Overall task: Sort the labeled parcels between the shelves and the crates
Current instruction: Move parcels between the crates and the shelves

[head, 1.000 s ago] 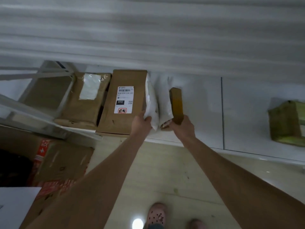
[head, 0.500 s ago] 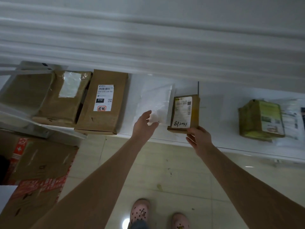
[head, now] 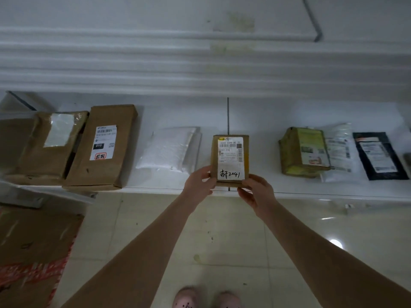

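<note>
From the head camera we see both bare arms stretched forward from the near edge of the view, converging on one small brown box at the near lip of the white shelf. Our left hand holds the box's near-left corner, thumb on the top face and fingers curled round the left edge. Our right hand takes the near-right corner the same way, fingers bent round the edge and gripping. The box lies flat with its label face up and its long axis running near to far. The handwritten "2041" sits at the near end and reads upright to us, and the barcodes are toward the far end. We cannot tell whether the box rests on the shelf or is raised just off it. It sits over the dark seam in the shelf. Just left of it lies a white plastic mailer. Further left are a long brown carton with a "010" label and a brown paper parcel with a white patch, both lying lengthwise near to far. To the right, apart from the box, a yellow-green box touches a white bag parcel, with a black mailer beside that. A flattened cardboard box with red print lies on the pale tiled floor at near left, and two pink shoes show at the bottom.
</note>
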The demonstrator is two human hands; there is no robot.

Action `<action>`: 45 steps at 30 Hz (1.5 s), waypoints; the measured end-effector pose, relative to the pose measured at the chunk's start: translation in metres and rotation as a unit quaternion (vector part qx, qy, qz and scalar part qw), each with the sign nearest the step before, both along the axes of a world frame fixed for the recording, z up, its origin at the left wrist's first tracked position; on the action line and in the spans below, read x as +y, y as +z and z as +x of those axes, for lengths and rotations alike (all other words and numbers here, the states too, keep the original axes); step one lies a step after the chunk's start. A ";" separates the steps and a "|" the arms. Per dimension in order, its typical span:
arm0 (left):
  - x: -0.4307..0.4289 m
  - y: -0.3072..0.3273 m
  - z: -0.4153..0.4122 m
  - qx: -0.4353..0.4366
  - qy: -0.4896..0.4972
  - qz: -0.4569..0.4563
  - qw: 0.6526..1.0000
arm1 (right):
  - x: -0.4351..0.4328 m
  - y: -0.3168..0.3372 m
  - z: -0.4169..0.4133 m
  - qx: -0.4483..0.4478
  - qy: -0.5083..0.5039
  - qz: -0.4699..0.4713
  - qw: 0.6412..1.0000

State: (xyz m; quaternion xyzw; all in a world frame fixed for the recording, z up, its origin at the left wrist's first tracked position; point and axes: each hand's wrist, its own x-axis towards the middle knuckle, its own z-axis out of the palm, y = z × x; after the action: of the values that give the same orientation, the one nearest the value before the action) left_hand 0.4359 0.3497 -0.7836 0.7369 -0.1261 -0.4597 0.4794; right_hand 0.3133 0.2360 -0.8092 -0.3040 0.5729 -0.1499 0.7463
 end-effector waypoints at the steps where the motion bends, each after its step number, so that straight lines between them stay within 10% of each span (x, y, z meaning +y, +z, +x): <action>1: -0.007 -0.002 -0.004 -0.002 -0.004 -0.007 1.000 | -0.004 -0.003 -0.002 0.002 -0.016 -0.002 1.000; 12: 0.000 -0.029 0.055 -0.436 -0.006 0.136 0.889 | -0.047 -0.039 0.045 0.163 0.067 -0.158 0.972; 15: 0.013 -0.032 0.076 -0.433 -0.034 0.225 0.872 | -0.032 -0.035 0.056 0.277 0.175 -0.340 0.882; 19: 0.012 -0.043 0.092 -0.405 -0.104 0.283 0.863 | 0.006 -0.034 0.093 0.158 0.310 -0.403 0.846; 27: 0.030 -0.062 0.125 -0.462 -0.058 0.252 0.848 | 0.040 -0.058 0.155 0.133 0.331 -0.262 0.897; 34: 0.042 -0.055 0.146 -0.138 0.083 0.063 0.985 | 0.038 -0.061 0.175 0.167 0.278 -0.316 0.892; 40: 0.020 -0.027 0.133 0.076 0.155 -0.076 0.982 | -0.006 -0.029 0.134 0.320 0.219 -0.461 0.798; 45: 0.036 -0.026 0.147 -0.013 0.251 -0.005 0.968 | -0.016 -0.008 0.112 0.355 0.200 -0.515 0.754</action>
State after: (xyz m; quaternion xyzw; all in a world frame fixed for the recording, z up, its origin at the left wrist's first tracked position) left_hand 0.5831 0.3854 -0.8091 0.7484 0.0543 -0.3146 0.5814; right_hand 0.4254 0.2204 -0.8170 -0.7818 0.5585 -0.1508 0.2326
